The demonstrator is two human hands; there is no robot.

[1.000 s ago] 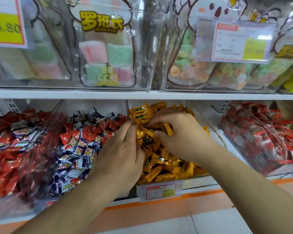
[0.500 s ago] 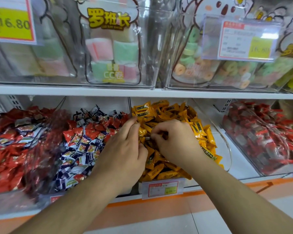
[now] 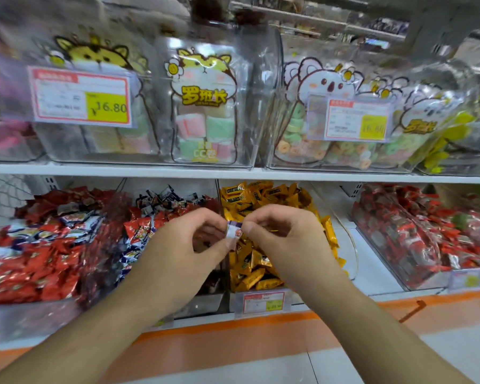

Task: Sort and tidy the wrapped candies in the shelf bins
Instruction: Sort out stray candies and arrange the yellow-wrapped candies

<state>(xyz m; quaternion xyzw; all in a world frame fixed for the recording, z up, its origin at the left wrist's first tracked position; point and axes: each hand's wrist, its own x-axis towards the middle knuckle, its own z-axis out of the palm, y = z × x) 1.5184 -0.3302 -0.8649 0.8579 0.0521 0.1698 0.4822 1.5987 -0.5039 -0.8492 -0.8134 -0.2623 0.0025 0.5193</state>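
Observation:
My left hand (image 3: 189, 253) and my right hand (image 3: 286, 239) meet above the bin of yellow wrapped candies (image 3: 263, 198) on the lower shelf. Between their fingertips they pinch one small white-and-blue wrapped candy (image 3: 234, 233), lifted clear of the yellow pile. Just left of it stands the bin of mixed red and blue-white candies (image 3: 155, 214). Further left lies a bin of red candies (image 3: 39, 253). Both hands cover part of the yellow pile.
A clear bin of red candies (image 3: 416, 239) stands at the right, with a bare white shelf gap (image 3: 372, 261) beside the yellow bin. The upper shelf (image 3: 233, 173) carries clear tubs of marshmallow and ring-candy bags with price tags. An orange strip (image 3: 261, 325) edges the shelf front.
Both hands have risen out of the yellow pile and now hold a white-and-blue candy between them. The camera has tilted up, showing more of the upper shelf.

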